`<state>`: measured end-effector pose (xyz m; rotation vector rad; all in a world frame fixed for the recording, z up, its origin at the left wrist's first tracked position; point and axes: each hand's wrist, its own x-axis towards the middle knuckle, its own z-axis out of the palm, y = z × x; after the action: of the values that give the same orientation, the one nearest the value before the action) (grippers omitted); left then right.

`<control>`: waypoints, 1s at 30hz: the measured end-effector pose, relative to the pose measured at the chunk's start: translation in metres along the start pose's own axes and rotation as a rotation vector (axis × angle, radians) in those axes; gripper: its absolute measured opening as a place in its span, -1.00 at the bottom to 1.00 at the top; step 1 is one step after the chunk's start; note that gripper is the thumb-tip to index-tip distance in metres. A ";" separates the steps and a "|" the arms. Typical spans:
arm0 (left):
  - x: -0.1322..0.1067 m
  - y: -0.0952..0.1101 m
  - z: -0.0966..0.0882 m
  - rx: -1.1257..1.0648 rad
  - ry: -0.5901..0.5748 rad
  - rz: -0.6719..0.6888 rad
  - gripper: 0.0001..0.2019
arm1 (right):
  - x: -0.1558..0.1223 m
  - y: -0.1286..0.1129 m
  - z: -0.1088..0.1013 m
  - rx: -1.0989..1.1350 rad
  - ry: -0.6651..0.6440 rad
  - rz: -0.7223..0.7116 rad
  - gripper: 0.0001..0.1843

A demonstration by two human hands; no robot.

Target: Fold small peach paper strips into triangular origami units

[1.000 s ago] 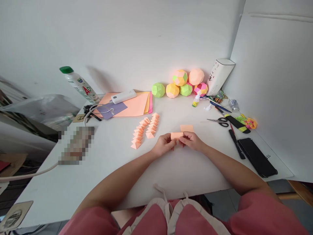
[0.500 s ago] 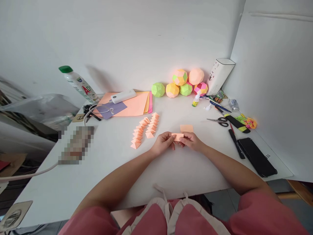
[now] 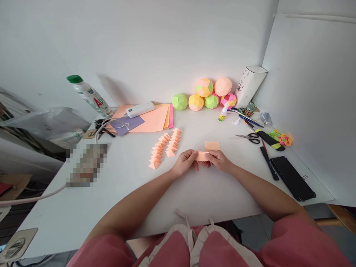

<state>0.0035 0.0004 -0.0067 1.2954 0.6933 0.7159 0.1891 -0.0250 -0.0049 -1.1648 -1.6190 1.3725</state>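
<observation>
Left hand [image 3: 185,162], right hand [image 3: 219,160], fingers pinching peach paper strip [image 3: 201,156]

Reading the whole view as a clock face, a white bottle [image 3: 91,98] with a green cap is at 10 o'clock, and nearer the centre in that direction lies a white power bank [image 3: 141,109], a pale cable [image 3: 111,119] looping beside it. A clear plastic bag [image 3: 52,115] sags at 9. A tall white box [image 3: 251,87] leans at 2. Between 3 and 4, a black phone [image 3: 293,178] lies on the counter [image 3: 222,200], a black marker [image 3: 269,164] just beside it.
</observation>
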 end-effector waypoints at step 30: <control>0.002 -0.001 0.001 0.004 0.010 -0.047 -0.64 | 0.003 0.006 0.003 0.052 0.000 0.053 -0.73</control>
<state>0.0056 0.0014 -0.0079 1.2754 0.7313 0.6832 0.1868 -0.0233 -0.0110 -1.1848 -1.5535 1.4392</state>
